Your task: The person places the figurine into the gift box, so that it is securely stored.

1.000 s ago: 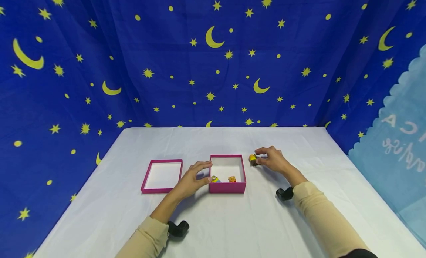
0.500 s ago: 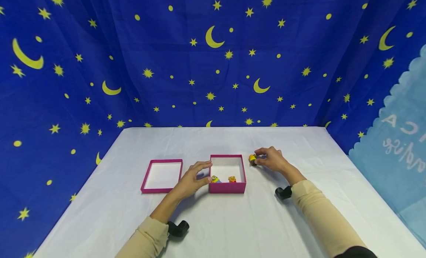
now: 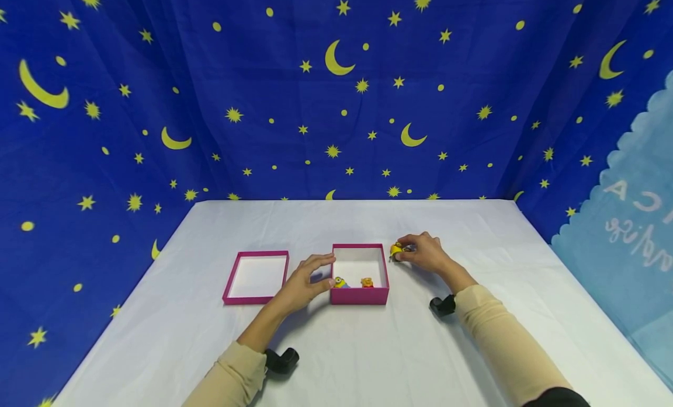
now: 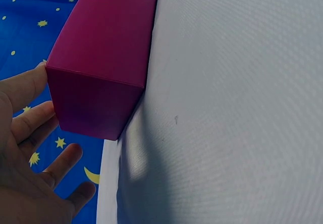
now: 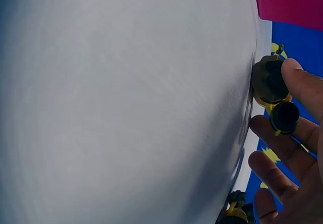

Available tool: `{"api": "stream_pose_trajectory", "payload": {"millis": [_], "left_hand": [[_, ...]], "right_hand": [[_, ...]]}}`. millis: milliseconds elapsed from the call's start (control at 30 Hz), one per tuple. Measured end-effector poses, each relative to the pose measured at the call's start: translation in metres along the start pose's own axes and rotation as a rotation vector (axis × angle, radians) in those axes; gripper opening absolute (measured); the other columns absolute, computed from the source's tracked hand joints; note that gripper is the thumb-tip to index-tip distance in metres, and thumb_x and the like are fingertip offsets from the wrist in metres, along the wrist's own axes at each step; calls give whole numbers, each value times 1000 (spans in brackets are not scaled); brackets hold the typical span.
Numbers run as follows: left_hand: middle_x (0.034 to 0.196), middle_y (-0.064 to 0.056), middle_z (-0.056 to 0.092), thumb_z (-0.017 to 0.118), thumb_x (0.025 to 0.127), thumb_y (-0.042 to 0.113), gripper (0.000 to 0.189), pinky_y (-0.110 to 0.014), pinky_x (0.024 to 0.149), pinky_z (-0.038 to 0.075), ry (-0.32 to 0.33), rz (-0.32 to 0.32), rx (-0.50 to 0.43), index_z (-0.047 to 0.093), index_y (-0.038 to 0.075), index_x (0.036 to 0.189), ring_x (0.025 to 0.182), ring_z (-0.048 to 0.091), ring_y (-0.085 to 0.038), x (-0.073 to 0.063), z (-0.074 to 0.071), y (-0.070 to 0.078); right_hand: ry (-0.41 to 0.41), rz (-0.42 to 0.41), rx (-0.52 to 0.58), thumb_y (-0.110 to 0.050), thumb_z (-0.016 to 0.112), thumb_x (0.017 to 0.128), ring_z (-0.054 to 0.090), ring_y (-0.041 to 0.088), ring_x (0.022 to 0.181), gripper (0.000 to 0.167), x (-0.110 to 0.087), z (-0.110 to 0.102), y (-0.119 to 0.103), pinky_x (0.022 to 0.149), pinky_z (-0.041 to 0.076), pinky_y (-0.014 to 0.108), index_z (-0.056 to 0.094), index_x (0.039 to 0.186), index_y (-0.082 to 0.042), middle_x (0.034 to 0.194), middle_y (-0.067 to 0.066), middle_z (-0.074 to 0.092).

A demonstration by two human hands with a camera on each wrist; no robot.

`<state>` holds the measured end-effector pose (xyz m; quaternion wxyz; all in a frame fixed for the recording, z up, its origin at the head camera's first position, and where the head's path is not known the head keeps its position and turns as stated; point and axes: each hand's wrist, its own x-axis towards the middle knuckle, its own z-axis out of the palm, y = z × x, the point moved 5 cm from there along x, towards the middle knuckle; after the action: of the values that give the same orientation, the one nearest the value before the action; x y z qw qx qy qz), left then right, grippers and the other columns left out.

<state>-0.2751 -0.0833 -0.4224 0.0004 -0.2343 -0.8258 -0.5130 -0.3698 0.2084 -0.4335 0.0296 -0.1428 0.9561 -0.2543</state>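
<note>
In the head view my left hand [image 3: 302,284] touches the left wall of an open magenta box [image 3: 360,296], thumb and fingertips at the rim. The left wrist view shows its other fingers spread loosely beside the box [image 4: 101,42]. Inside the box lie a small yellow-and-blue minion figure [image 3: 340,283] and an orange-and-red bear figure [image 3: 366,282]. To the right of the box, my right hand [image 3: 428,254] pinches a small yellow toy figure [image 3: 396,253] between thumb and fingers. Its dark underside faces the right wrist camera, where the thumb [image 5: 303,82] presses on the figure [image 5: 270,82].
A magenta-rimmed lid [image 3: 257,278] lies inside-up left of the box. Another yellow-and-dark object [image 5: 234,215] shows at the bottom of the right wrist view. White cloth [image 3: 368,354] covers the table, with a blue star-patterned curtain [image 3: 294,103] behind.
My right hand has shifted slightly left toward the box, and the yellow figure has moved and turned with it. The left hand, box and lid have stayed in place.
</note>
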Motion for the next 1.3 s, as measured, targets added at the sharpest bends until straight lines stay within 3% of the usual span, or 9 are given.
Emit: {"api": "stream_pose_trajectory", "payload": {"millis": [167,467,800,1300], "left_hand": [[141,-11,48,68,84,9,50,-56,109,22,14,-2,-2,53,2,132,137,32,-34,-1,0,6],[140,-21,46,65,85,1,48,-59,109,24,-16,-44,-3,50,-7,130,136,31,-40,-7,-6,37],[143,-10,47,68,85,11,50,-58,112,18,4,-16,-1,52,3,133,139,30,-34,0,0,4],[143,-7,47,68,86,15,50,-57,110,23,-10,-5,3,53,6,133,137,31,-34,0,0,2]], "right_hand": [[9,-5,-11,-34,70,82,49,26,104,50,1,2,-2,85,28,43,61,123,-8,118,9,67],[18,13,-13,-36,71,81,50,26,105,53,2,5,-7,85,31,41,60,126,-11,120,8,66],[26,7,-13,-34,71,82,50,26,105,51,2,5,-11,83,31,41,60,126,-11,118,9,66],[106,-59,35,-35,72,81,52,28,100,52,-11,-5,-9,83,30,40,61,123,-7,114,11,69]]}}
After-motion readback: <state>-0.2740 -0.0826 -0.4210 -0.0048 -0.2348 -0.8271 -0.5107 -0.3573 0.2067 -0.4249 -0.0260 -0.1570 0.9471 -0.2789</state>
